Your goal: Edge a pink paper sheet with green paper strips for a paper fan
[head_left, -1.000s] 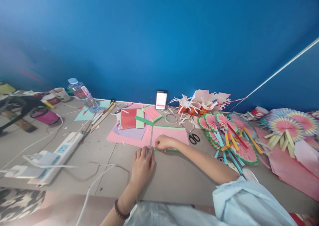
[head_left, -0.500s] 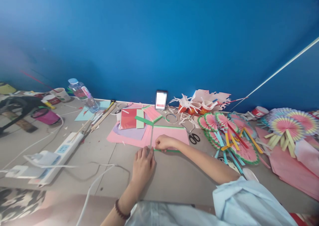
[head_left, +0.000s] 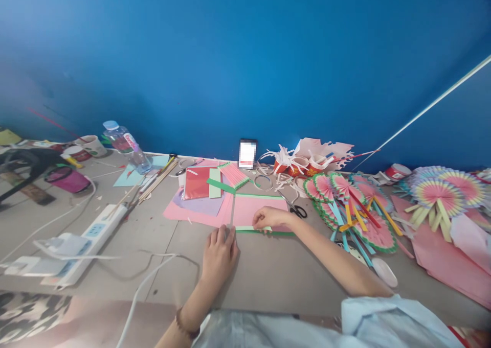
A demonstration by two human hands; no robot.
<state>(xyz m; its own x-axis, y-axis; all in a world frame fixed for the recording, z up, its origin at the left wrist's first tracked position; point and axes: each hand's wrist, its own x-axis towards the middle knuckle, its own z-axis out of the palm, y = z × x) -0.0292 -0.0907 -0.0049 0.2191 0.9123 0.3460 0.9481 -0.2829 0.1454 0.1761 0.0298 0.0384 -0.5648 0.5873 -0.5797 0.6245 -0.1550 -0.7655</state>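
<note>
A pink sheet of paper (head_left: 245, 207) with green edges lies flat on the table in front of me. My left hand (head_left: 220, 251) rests at its lower left corner, fingers stretched out and pressing down. The fingers of my right hand (head_left: 268, 218) are curled together at the sheet's lower edge, around the middle. A narrow pale green strip (head_left: 245, 228) shows along that edge and runs under these fingertips. A thin grey strip (head_left: 232, 210) borders the sheet on the left. Exactly what the right fingertips pinch is partly hidden.
Red paper (head_left: 197, 182) and a pleated pink piece (head_left: 235, 175) lie behind. Black-handled scissors (head_left: 298, 211) are beside my right forearm. Paper fans (head_left: 351, 205) fill the right side. At left are a power strip (head_left: 94, 240), white cable (head_left: 134, 304) and bottle (head_left: 128, 146); a phone (head_left: 247, 155) stands at the wall.
My right hand has slid to the right along the sheet's lower edge, exposing a pale green strip there. My left hand stays at the corner.
</note>
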